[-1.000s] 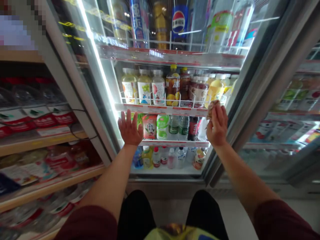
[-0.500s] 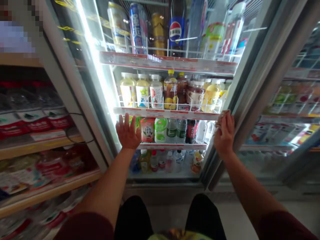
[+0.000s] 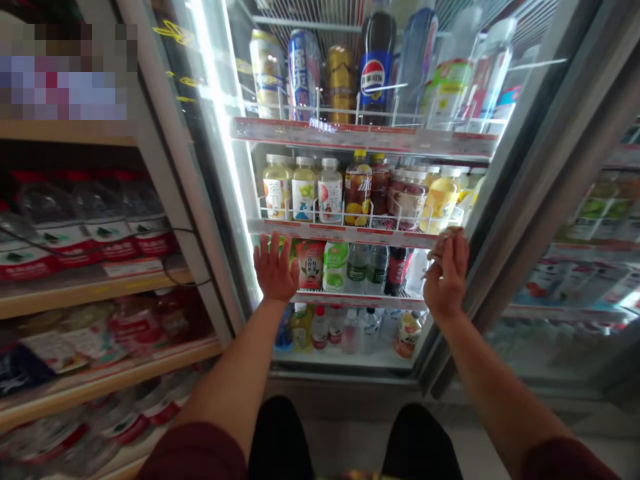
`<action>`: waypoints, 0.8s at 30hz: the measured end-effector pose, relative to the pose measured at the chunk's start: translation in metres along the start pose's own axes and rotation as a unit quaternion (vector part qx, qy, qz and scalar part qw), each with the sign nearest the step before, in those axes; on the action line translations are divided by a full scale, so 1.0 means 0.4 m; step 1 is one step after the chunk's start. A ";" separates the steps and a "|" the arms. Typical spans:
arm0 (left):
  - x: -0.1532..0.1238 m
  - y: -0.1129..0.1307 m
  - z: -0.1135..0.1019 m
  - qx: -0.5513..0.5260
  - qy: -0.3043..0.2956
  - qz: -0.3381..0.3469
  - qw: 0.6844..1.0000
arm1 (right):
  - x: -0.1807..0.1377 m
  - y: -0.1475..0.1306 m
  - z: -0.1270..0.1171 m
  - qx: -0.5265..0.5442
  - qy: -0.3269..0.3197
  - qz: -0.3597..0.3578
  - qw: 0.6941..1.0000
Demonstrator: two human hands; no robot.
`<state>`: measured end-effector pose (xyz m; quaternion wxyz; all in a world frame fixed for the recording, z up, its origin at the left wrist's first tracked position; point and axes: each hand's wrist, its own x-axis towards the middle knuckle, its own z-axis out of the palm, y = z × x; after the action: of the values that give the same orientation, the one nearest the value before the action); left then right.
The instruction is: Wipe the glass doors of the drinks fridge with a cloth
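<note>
I face an open drinks fridge. My left hand [image 3: 275, 269] is open, fingers spread, raised before the bottles on the third shelf, just left of a red-labelled carton [image 3: 311, 264]. My right hand [image 3: 447, 277] is closed round a small brownish object [image 3: 444, 240] that I cannot name, held at the right end of the red-edged shelf rail [image 3: 350, 233]. Above that rail stand juice and tea bottles [image 3: 330, 190]. The top shelf holds cans and a dark cola bottle [image 3: 376, 63].
The fridge's glass door [image 3: 530, 193] stands open on the right, with a second glass-fronted cabinet behind it. To the left are wooden shelves [image 3: 100, 283] with packed water bottles. Small bottles line the fridge's bottom shelf [image 3: 345, 330]. My dark-trousered knees are below.
The view has shifted slightly right and up along the fridge. My right hand with its object moved down and right to the shelf rail's end; my left hand stays spread before the bottles.
</note>
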<state>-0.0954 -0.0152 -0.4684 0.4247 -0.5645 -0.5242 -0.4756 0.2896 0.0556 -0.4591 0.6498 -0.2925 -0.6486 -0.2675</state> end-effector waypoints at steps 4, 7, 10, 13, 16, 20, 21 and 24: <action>-0.002 -0.003 0.000 -0.005 -0.011 -0.004 1.000 | -0.073 -0.109 0.044 0.033 -0.058 -0.036 0.997; -0.003 -0.006 0.002 -0.014 0.002 0.005 1.000 | -0.093 -0.191 0.082 0.063 -0.128 -0.098 0.985; -0.005 -0.008 0.003 -0.022 0.003 0.001 1.000 | 0.006 -0.246 0.132 0.079 -0.111 -0.103 0.985; -0.005 -0.006 0.001 -0.021 -0.001 -0.006 1.000 | 0.106 -0.300 0.183 0.090 -0.068 -0.078 0.991; -0.003 -0.003 -0.002 -0.009 0.002 0.007 1.000 | 0.104 -0.366 0.219 0.083 -0.068 -0.088 0.990; -0.001 0.001 -0.006 0.002 0.012 0.012 1.000 | 0.077 -0.444 0.247 0.113 -0.174 -0.210 0.956; -0.002 0.002 -0.006 0.001 0.015 0.010 1.000 | 0.093 -0.458 0.255 0.121 -0.192 -0.222 0.948; -0.007 0.003 -0.004 -0.011 0.018 0.001 1.000 | 0.178 -0.494 0.284 0.119 -0.200 -0.182 0.955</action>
<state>-0.0945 -0.0172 -0.4709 0.4283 -0.5608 -0.5106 -0.4914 0.0692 0.0049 -0.3828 0.4774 -0.1375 -0.8346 -0.2379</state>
